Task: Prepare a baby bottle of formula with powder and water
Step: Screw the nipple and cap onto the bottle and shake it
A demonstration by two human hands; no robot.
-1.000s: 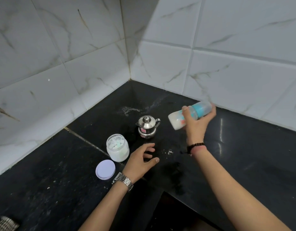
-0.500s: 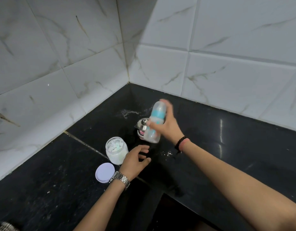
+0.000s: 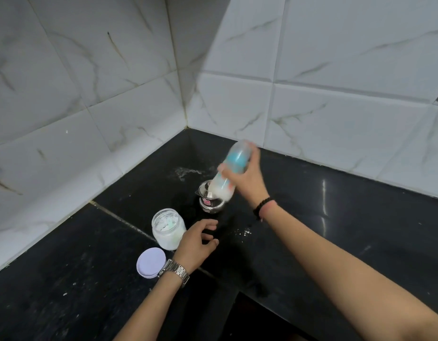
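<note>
Right hand (image 3: 247,183) clenched round the capped baby bottle (image 3: 227,175), tilted above the steel pot (image 3: 209,201), left hand (image 3: 197,244) loose, empty beside the open powder jar (image 3: 167,228): loose cap risks spraying formula.

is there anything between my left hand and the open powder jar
Nothing visible. The left hand hovers just right of the powder jar, with no object between them. Its lid lies nearer the camera, out of the way.

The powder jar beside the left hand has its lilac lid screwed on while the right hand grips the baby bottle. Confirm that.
Not quite. In the head view the powder jar stands open; its lilac lid lies on the counter beside it. The right hand does grip the baby bottle.
</note>
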